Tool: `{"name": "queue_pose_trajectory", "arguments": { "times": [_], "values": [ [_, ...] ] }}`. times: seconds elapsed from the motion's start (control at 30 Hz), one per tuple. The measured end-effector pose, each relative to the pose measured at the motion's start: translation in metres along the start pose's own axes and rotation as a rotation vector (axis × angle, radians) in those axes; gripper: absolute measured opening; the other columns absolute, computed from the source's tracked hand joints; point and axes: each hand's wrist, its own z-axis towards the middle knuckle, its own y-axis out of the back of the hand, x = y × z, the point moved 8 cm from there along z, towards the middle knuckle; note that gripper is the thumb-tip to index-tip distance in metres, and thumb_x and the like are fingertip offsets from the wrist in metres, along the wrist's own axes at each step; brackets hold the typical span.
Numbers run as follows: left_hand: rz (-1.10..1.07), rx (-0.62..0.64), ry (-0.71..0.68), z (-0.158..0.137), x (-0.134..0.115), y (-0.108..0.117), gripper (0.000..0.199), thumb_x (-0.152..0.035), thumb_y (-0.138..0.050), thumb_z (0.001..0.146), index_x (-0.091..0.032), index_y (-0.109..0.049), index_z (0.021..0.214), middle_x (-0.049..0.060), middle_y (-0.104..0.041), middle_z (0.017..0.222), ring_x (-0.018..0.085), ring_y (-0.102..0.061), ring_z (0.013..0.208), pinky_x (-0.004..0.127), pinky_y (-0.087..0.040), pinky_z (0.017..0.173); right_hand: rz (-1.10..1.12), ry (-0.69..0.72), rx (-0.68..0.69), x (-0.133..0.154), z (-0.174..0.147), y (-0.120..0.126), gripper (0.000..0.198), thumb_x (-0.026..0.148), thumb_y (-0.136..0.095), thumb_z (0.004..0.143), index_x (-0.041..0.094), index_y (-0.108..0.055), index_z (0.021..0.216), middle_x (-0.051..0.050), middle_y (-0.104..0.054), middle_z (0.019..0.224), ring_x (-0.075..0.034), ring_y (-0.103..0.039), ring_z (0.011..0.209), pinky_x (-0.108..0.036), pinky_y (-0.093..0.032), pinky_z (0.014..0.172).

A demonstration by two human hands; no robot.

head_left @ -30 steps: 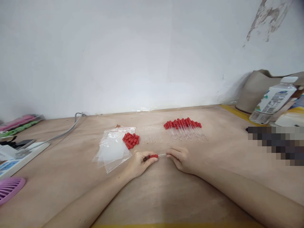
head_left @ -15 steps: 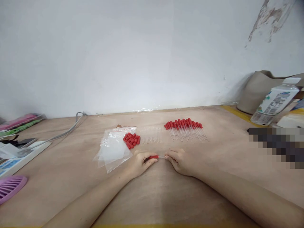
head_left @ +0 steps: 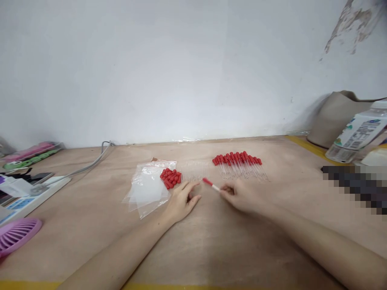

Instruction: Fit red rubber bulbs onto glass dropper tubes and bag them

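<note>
Pinched in the fingers of my right hand (head_left: pixel 238 195) is a dropper (head_left: pixel 211 185), a thin clear tube with a red rubber bulb that points up and left. My left hand (head_left: pixel 184 201) is open, thumb and fingers apart, just in front of the red rubber bulbs (head_left: pixel 171 178) and holding nothing. Beside that heap lies a row of clear glass tubes (head_left: pixel 195 171). Farther right, several droppers with red bulbs (head_left: pixel 237 159) lie side by side, tips toward me.
Clear plastic zip bags (head_left: pixel 148 187) lie left of the loose bulbs. On the left are a power strip (head_left: pixel 51 187), a grey cable (head_left: pixel 90 166) and a purple fan (head_left: pixel 19 235). A plastic bottle (head_left: pixel 358 133) and a beige container (head_left: pixel 326 117) stand at the right, by the wall.
My left hand has let go of the red bulb and opened. My right hand has moved slightly right and up, carrying the dropper, now tilted. The view has shifted slightly.
</note>
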Motion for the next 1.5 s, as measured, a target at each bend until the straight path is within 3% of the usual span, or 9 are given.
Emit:
{"name": "queue_pose_trajectory", "arguments": {
  "times": [0.1, 0.2, 0.37, 0.6, 0.83, 0.97, 1.1, 1.27, 1.5],
  "values": [
    [-0.003, 0.064, 0.007, 0.002, 0.000, -0.006, 0.025, -0.025, -0.050, 0.082, -0.016, -0.053, 0.106, 0.001, -0.055, 0.075, 0.012, -0.051, 0.059, 0.025, -0.043, 0.061, 0.061, -0.255, -0.096, -0.041, 0.020, 0.022, 0.020, 0.029, -0.049, 0.074, 0.018, -0.061, 0.062, -0.001, -0.059, 0.050, -0.013, -0.052, 0.045, -0.023, -0.036, 0.045],
    [-0.005, 0.091, 0.010, 0.003, 0.001, -0.009, 0.017, -0.023, -0.049, 0.083, -0.016, -0.058, 0.095, 0.001, -0.054, 0.072, 0.012, -0.051, 0.060, 0.024, -0.042, 0.060, -0.051, -0.377, -0.284, -0.067, 0.040, 0.044, 0.022, 0.029, -0.051, 0.069, 0.018, -0.055, 0.050, -0.002, -0.059, 0.052, -0.015, -0.055, 0.054, -0.023, -0.038, 0.050],
    [-0.003, 0.121, 0.010, 0.002, 0.003, -0.011, 0.014, -0.021, -0.047, 0.084, -0.016, -0.060, 0.086, 0.003, -0.056, 0.076, 0.012, -0.053, 0.063, 0.023, -0.042, 0.061, -0.179, -0.532, -0.282, -0.087, 0.061, 0.038, 0.023, 0.027, -0.049, 0.067, 0.019, -0.052, 0.045, -0.004, -0.056, 0.052, -0.016, -0.054, 0.055, -0.024, -0.035, 0.050],
    [0.005, 0.122, -0.011, 0.003, 0.002, -0.012, 0.014, -0.020, -0.047, 0.084, -0.016, -0.060, 0.085, 0.003, -0.056, 0.076, 0.012, -0.053, 0.065, 0.023, -0.041, 0.062, -0.319, -0.483, -0.291, -0.069, 0.059, 0.033, 0.028, 0.041, -0.047, 0.073, 0.019, -0.061, 0.062, -0.007, -0.063, 0.070, -0.021, -0.058, 0.069, -0.029, -0.039, 0.058],
    [0.011, 0.103, -0.022, 0.000, -0.002, -0.011, 0.015, -0.021, -0.047, 0.084, -0.017, -0.061, 0.084, 0.004, -0.056, 0.076, 0.014, -0.053, 0.067, 0.025, -0.042, 0.065, -0.378, -0.454, -0.137, -0.038, 0.081, -0.006, 0.027, 0.038, -0.045, 0.077, 0.020, -0.065, 0.082, -0.009, -0.065, 0.089, -0.025, -0.059, 0.088, -0.034, -0.043, 0.069],
    [0.174, -0.155, 0.064, -0.001, 0.007, 0.017, 0.015, -0.027, -0.051, 0.081, -0.018, -0.062, 0.085, 0.007, -0.054, 0.084, 0.020, -0.050, 0.084, 0.034, -0.041, 0.078, -0.370, -0.499, -0.094, -0.036, 0.092, -0.016, 0.028, 0.032, -0.049, 0.074, 0.015, -0.065, 0.089, -0.014, -0.064, 0.092, -0.026, -0.060, 0.087, -0.034, -0.044, 0.068],
    [0.290, -0.370, 0.334, 0.001, 0.047, 0.047, 0.028, -0.034, -0.052, 0.079, -0.018, -0.058, 0.101, 0.012, -0.047, 0.105, 0.028, -0.040, 0.109, 0.043, -0.034, 0.092, -0.360, -0.516, -0.067, -0.035, 0.097, -0.017, 0.029, 0.029, -0.051, 0.073, 0.013, -0.064, 0.093, -0.016, -0.063, 0.096, -0.027, -0.060, 0.088, -0.035, -0.045, 0.068],
    [0.155, -0.193, 0.635, 0.011, 0.108, 0.036, 0.047, -0.045, -0.046, 0.079, -0.017, -0.052, 0.116, 0.014, -0.039, 0.121, 0.029, -0.034, 0.120, 0.043, -0.029, 0.098, -0.340, -0.542, -0.027, -0.035, 0.101, -0.018, 0.029, 0.027, -0.054, 0.070, 0.013, -0.064, 0.094, -0.017, -0.063, 0.097, -0.027, -0.060, 0.088, -0.034, -0.045, 0.068],
    [0.114, -0.064, 0.534, 0.036, 0.112, 0.011, 0.036, -0.043, -0.044, 0.081, -0.019, -0.063, 0.100, 0.010, -0.051, 0.109, 0.025, -0.041, 0.114, 0.037, -0.031, 0.098, -0.343, -0.558, -0.010, -0.044, 0.096, -0.013, 0.029, 0.028, -0.052, 0.071, 0.015, -0.063, 0.095, -0.015, -0.063, 0.098, -0.027, -0.059, 0.091, -0.034, -0.045, 0.069]
  ]
}}
